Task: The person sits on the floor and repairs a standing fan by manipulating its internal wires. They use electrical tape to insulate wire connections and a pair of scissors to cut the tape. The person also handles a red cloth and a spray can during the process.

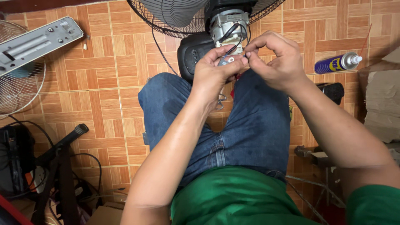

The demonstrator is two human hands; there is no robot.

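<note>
A small grey metal part (pixel 227 61) sits pinched between both hands, held up just below the bare fan motor (pixel 228 24) and above the person's knees. Black wires (pixel 234 39) run down from the motor to it. The left hand (pixel 214 73) has its thumb and fingers pressed together on the part from the near side, knuckles toward the camera. The right hand (pixel 273 58) curls in from the other side, its fingertips (pixel 248 53) squeezed onto the same spot, touching the left hand's fingers. How much of the part lies hidden inside the two grips I cannot tell.

The motor is silver and black, mounted at the back of a black wire fan guard (pixel 166 18) that leans toward the person, with the fan's black housing (pixel 192 56) just beneath it on the floor. The person sits with blue jeans (pixel 254 125) and a green shirt (pixel 233 198) showing, legs stretched over an orange tiled floor (pixel 104 83).

Off to the right, a blue and yellow spray can (pixel 336 63) lies on its side, well apart from the hands, near a piece of cardboard (pixel 381 100). At the far left a grey control panel (pixel 37 41) rests across a second, pale fan guard (pixel 18 87). Lower left there is a tangle of black cables (pixel 87 175) and a dark stand.
</note>
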